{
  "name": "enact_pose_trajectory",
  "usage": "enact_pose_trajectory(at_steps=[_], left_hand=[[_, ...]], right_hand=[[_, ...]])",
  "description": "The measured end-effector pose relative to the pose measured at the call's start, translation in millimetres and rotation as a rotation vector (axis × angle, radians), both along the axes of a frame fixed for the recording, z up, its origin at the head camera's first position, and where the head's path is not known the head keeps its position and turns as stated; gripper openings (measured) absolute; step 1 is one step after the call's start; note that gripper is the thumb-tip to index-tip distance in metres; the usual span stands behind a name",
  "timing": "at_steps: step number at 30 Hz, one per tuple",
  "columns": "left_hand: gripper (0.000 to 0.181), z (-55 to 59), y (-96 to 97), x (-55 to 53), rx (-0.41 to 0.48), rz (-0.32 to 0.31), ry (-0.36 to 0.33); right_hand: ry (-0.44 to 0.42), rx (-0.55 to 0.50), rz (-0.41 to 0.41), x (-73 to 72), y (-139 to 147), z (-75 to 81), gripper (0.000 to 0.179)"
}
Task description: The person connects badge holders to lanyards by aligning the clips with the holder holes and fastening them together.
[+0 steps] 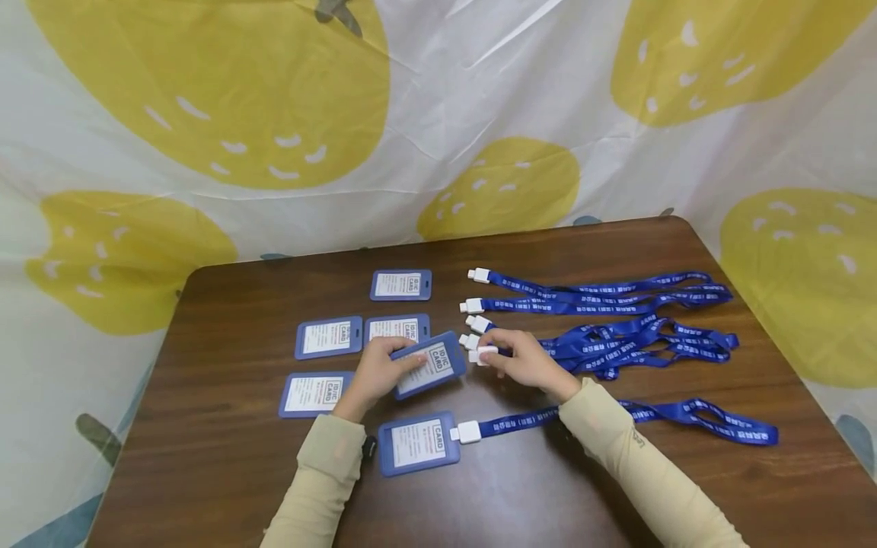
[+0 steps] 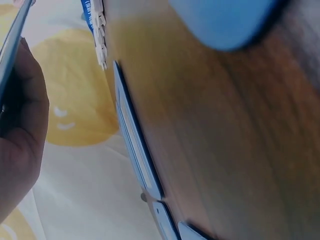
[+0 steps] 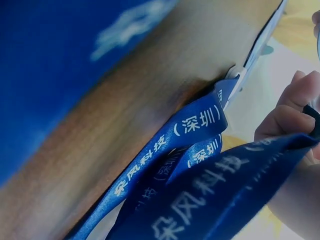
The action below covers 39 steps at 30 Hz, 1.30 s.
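My left hand [image 1: 378, 371] grips a blue ID card holder [image 1: 432, 367] by its left end, raised and tilted over the table. Just to its right, my right hand [image 1: 526, 364] pinches the white plastic clip [image 1: 484, 355] of a blue lanyard, near the holder's slotted end. In the right wrist view the printed lanyard strap [image 3: 210, 195] runs up to the fingers. Nearer the front lies another ID card holder [image 1: 419, 444], joined to a lanyard by a white clip [image 1: 469, 432]. My right forearm crosses over that strap and hides part of it.
Several more card holders lie at left and behind, among them one by the back [image 1: 378, 285] and one at the left [image 1: 308, 338]. Lanyards [image 1: 603, 307] stretch out on the right side of the brown table [image 1: 226, 472]. A fruit-patterned cloth [image 1: 411, 99] hangs behind.
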<state>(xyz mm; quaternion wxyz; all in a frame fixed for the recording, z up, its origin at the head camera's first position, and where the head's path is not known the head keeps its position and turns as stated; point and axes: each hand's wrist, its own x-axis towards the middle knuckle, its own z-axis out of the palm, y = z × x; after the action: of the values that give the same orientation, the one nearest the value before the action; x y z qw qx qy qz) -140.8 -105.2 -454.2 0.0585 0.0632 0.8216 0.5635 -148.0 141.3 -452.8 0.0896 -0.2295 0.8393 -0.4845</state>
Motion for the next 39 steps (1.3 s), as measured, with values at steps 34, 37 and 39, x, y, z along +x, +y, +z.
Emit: enact_pose_trajectory(at_steps=[34,37,39], left_hand=[[0.013,3.2,10.5,0.9,-0.011,-0.089,0.017],[0.012,2.6,11.5,1.6,-0.016,-0.085,0.034],[0.011,2.2,11.7,1.8,-0.021,-0.078,0.040]], right_hand=[[0.036,0.110,0.063,-4.3,-1,2.0,0.010],[0.031,0.095,0.066,-4.4,-1,2.1,0.008],[0.025,0.079,0.070,-4.7,-2,1.7,0.007]])
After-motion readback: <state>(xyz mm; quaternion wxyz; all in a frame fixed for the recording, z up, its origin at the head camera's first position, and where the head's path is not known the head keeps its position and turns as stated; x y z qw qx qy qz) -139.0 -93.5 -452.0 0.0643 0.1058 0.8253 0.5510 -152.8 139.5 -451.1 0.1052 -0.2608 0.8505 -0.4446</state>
